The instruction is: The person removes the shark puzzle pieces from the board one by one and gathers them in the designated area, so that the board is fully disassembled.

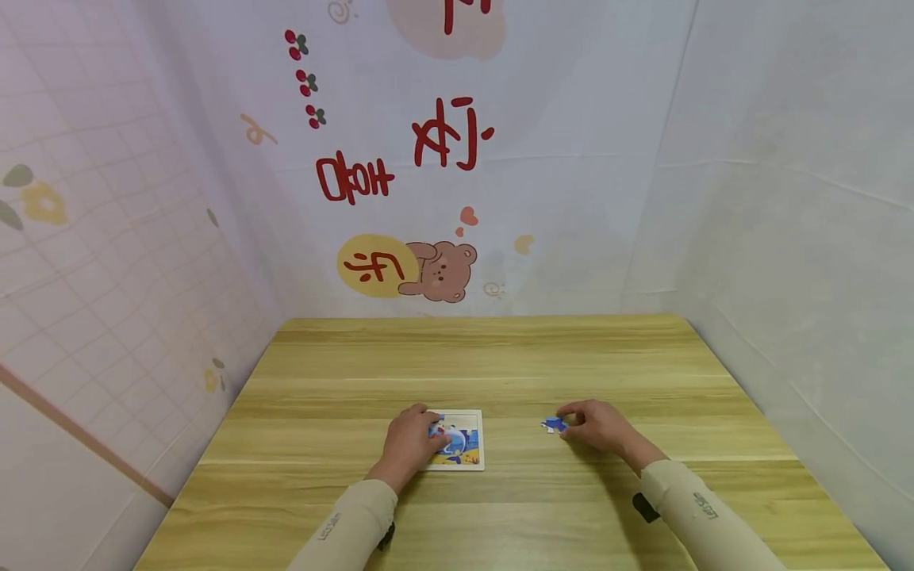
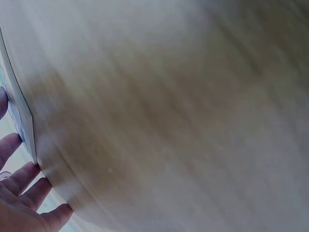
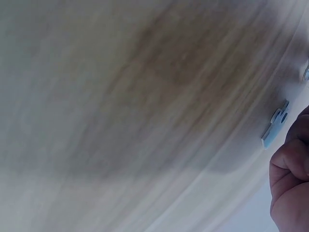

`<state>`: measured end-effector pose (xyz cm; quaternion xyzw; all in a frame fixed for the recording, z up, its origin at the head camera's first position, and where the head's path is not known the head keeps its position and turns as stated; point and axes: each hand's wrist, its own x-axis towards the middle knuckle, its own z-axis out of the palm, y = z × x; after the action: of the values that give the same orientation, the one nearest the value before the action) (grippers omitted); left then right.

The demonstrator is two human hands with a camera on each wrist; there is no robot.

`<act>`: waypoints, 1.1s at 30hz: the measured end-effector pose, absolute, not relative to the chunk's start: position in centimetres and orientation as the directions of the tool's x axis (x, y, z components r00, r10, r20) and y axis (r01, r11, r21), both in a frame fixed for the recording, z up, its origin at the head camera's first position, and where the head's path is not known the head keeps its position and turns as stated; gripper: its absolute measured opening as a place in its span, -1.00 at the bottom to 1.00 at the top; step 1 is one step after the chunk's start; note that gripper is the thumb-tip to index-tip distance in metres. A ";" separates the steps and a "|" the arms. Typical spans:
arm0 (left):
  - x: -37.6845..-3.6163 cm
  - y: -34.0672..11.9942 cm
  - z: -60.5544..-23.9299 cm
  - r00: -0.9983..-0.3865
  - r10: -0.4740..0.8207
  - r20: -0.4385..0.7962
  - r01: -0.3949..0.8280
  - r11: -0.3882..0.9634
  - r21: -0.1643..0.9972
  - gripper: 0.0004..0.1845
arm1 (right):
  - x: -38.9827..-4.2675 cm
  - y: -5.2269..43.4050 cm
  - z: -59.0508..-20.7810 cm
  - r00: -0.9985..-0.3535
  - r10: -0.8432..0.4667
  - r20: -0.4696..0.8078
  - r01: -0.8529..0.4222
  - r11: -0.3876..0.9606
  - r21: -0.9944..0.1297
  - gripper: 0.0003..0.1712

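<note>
A square jigsaw puzzle in a white frame (image 1: 481, 452) lies on the table, with a blue and yellow sea picture partly filled in. My left hand (image 1: 410, 444) rests over its left side, the thumb on the picture. In the left wrist view, the spread fingers (image 2: 30, 186) of this hand touch the frame's edge (image 2: 30, 128) and the table. To the right of the frame, my right hand (image 1: 600, 426) pinches a blue and white puzzle piece (image 1: 552, 425) between thumb and fingers, just at the table. The right wrist view shows the piece (image 3: 276, 126) beyond the curled fingers (image 3: 289, 162).
The wooden table (image 1: 514, 515) spreads around both hands. A white printed cloth (image 1: 571, 174) hangs behind the table, with more cloth at the left and right sides. A small pale thing (image 3: 306, 73), cut off by the right wrist view's edge, cannot be made out.
</note>
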<state>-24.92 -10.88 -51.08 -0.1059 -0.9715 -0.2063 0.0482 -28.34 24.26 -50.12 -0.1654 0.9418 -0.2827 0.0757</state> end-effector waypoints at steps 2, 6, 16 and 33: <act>-24.9 -10.9 -51.0 -0.974 0.183 0.133 0.222 0.893 0.391 -0.50 | -28.4 24.2 -50.2 -0.937 -0.344 -0.054 -0.256 0.785 -0.564 -0.63; -24.9 -11.0 -51.0 -0.975 0.184 0.128 0.220 0.894 0.390 -0.49 | -28.4 23.8 -50.0 -0.946 -0.319 -0.066 -0.226 0.789 -0.572 -0.58; -24.9 -11.1 -51.1 -0.976 0.172 0.132 0.212 0.889 0.407 -0.48 | -28.2 21.1 -48.9 -0.942 -0.333 -0.035 -0.249 0.767 -0.591 -0.63; -24.7 -13.8 -51.1 -0.975 0.186 0.125 0.222 0.871 0.438 -0.41 | -28.1 12.1 -48.6 -0.937 -0.348 -0.013 -0.255 0.711 -0.655 -0.66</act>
<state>-24.73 -13.81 -51.06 -0.1055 -0.9664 -0.2311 0.0395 -28.11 12.07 -48.59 -0.1636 0.9225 -0.3429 0.0680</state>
